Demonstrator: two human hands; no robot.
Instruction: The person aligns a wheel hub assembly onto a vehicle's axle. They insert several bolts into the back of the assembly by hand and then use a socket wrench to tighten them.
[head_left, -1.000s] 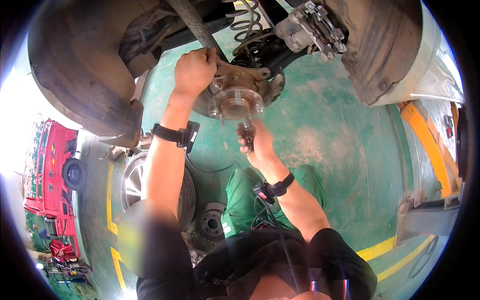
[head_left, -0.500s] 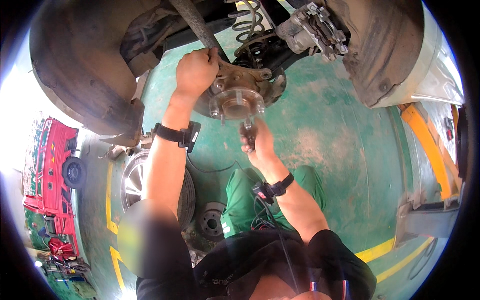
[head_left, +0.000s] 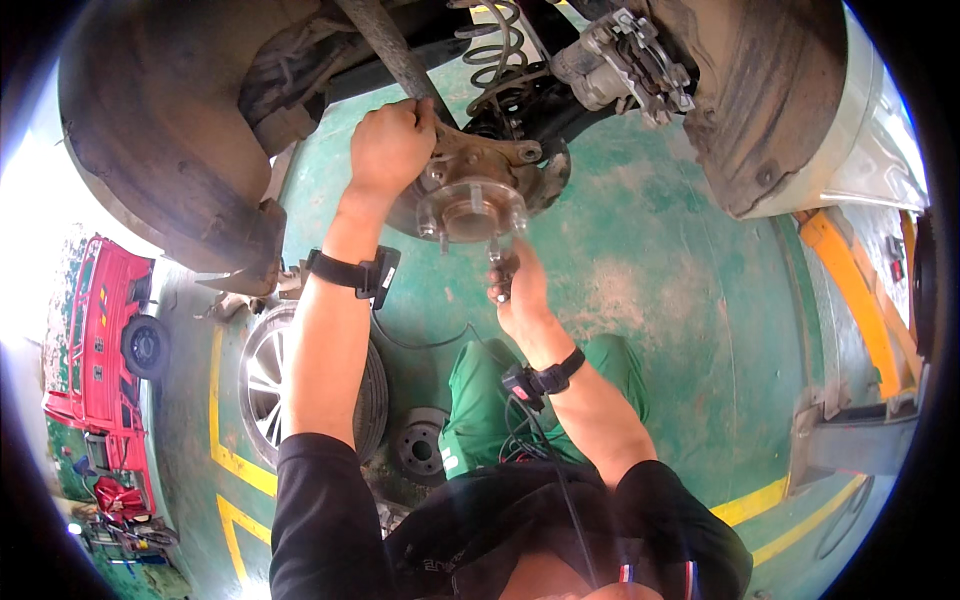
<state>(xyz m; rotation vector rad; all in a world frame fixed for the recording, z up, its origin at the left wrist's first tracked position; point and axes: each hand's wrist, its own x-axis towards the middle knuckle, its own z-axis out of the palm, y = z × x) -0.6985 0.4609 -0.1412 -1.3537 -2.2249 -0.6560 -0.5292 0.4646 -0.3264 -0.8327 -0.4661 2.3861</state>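
The wheel hub [head_left: 470, 215] with its studs sits in a rusty hub carrier [head_left: 475, 158] at the upper middle. My left hand [head_left: 392, 148] is closed in a fist against the carrier's left side, beside the lower end of a grey strut rod [head_left: 392, 50]. What its fingers hold is hidden. Just below the hub's right side, my right hand [head_left: 522, 290] is closed around a short dark tool with a shiny tip [head_left: 503, 275]. Its upper end reaches close to a lower stud; whether they touch, I cannot tell.
A coil spring [head_left: 497, 60] stands behind the hub, and a brake caliper [head_left: 625, 65] hangs to its right. Wheel-arch liners flank both sides. On the green floor lie a wheel [head_left: 268, 375] and a brake disc [head_left: 420, 445]. A yellow lift arm [head_left: 850, 290] stands right.
My right hand and its tool have shifted very slightly right. My left hand stays at the carrier. A blurred patch over my left upper arm is gone.
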